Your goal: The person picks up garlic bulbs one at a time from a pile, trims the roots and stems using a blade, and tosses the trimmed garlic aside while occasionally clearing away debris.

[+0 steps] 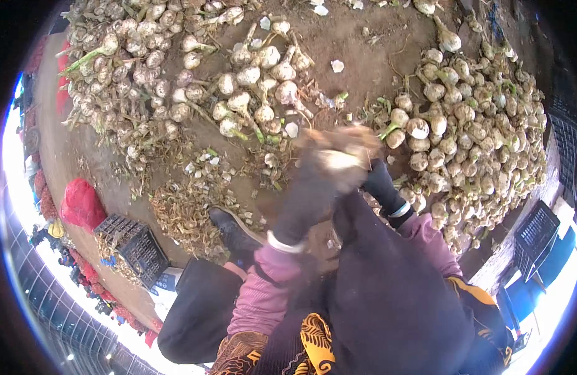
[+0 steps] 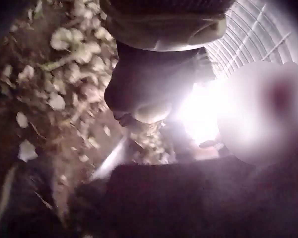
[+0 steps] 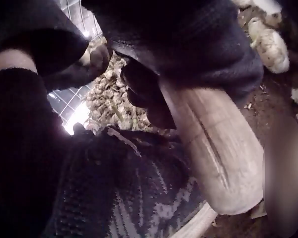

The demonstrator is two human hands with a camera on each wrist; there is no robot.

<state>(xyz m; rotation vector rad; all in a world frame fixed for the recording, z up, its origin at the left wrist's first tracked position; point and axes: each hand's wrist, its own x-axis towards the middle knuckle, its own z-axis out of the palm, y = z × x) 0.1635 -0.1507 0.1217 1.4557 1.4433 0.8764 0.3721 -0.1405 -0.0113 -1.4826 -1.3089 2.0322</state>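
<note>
My left hand [image 1: 316, 172], in a dark glove, is motion-blurred over the ground between my legs. Its fingers grip a pale, rounded garlic bulb [image 2: 154, 112], partly covered by the glove in the left wrist view. Close beside it is my right hand [image 1: 383, 187], also gloved. In the right wrist view the right hand's fingers curl round a thick wooden handle [image 3: 221, 148] with a long crack down it; whatever tool end it has is hidden. Garlic bulbs with stalks [image 1: 251, 81] lie just beyond the left hand.
A big heap of trimmed garlic bulbs [image 1: 463, 125] spreads on the right, and untrimmed garlic [image 1: 126, 69] on the far left. Dry stalk scraps [image 1: 188, 212] pile near my shoe [image 1: 232, 228]. Black crates [image 1: 135, 250] and a red sack [image 1: 82, 205] stand left.
</note>
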